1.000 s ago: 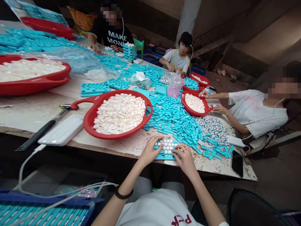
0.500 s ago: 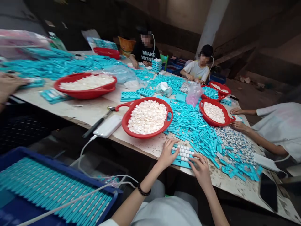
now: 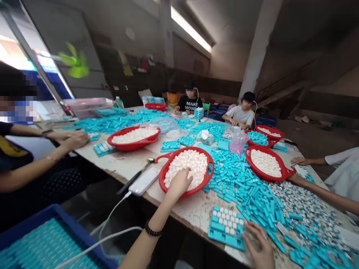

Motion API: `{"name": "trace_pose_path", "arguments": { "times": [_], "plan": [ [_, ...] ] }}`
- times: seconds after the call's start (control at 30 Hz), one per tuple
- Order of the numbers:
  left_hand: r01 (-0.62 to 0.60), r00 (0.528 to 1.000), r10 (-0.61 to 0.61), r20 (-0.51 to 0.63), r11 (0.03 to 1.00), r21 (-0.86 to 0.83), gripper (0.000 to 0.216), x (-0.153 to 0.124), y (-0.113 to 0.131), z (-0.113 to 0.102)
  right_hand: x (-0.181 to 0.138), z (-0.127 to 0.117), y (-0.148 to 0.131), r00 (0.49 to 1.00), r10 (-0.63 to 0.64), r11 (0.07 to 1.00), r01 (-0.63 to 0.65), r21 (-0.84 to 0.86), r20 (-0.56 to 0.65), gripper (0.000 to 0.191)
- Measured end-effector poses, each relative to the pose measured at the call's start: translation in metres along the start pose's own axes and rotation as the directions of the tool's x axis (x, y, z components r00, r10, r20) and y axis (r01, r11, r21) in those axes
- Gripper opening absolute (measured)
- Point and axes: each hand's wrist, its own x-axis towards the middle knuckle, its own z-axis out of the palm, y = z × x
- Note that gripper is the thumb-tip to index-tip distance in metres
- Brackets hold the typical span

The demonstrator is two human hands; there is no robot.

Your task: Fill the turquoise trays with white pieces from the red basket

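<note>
My left hand [image 3: 179, 184] reaches into a red colander-like basket [image 3: 162, 186] heaped with small white square pieces [image 3: 193, 160]. Its fingers are bent down and drawn together among the pieces; whatever lies between the fingertips is hidden. At the table's near edge lies a turquoise panel [image 3: 220, 236] with several rows of white square caps [image 3: 228, 218] set in it and bare slots along its near side. My right hand [image 3: 259, 243] rests at the panel's right edge, thumb and fingers apart, apparently touching it without gripping.
Loose turquoise strips [image 3: 238, 175] pile up beyond the panel. A hammer [image 3: 137, 173] and white power bank [image 3: 144, 181] lie left of the basket. Another red basket [image 3: 133, 147] stands farther left. A blue crate [image 3: 53, 211] is at lower left. Co-workers sit around the table.
My left hand has left the panel and moved up and left into the basket of white pieces. My right hand stays at the panel's right edge. The view has tilted up.
</note>
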Motion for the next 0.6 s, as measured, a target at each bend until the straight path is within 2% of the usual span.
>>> {"name": "trace_pose_path", "arguments": {
  "times": [0.1, 0.27, 0.4, 0.5, 0.6],
  "plan": [
    [-0.014, 0.995, 0.004, 0.098, 0.995, 0.101, 0.028, 0.019, -0.012, 0.002, -0.004, 0.013, 0.008, 0.997, 0.017, 0.996, -0.01, 0.09, -0.079, 0.035],
    [-0.023, 0.992, 0.006, 0.122, 0.99, 0.138, 0.017, 0.025, -0.019, 0.018, -0.004, 0.019, 0.003, 0.993, 0.039, 0.991, -0.024, 0.133, -0.111, 0.034],
    [0.009, 0.997, -0.017, 0.076, 0.994, 0.105, 0.019, 0.029, -0.021, 0.021, 0.0, 0.018, 0.0, 0.994, 0.027, 0.992, -0.014, 0.129, -0.105, 0.034],
    [-0.004, 0.999, 0.001, 0.034, 0.997, 0.08, 0.021, 0.03, -0.021, 0.013, 0.0, 0.019, 0.0, 0.991, 0.025, 0.991, -0.008, 0.132, -0.131, 0.033],
    [-0.08, 0.992, 0.077, -0.103, 0.996, -0.025, 0.02, 0.017, -0.012, 0.002, 0.001, 0.021, 0.0, 0.99, 0.033, 0.987, -0.011, 0.158, -0.14, 0.033]
  ]
}}
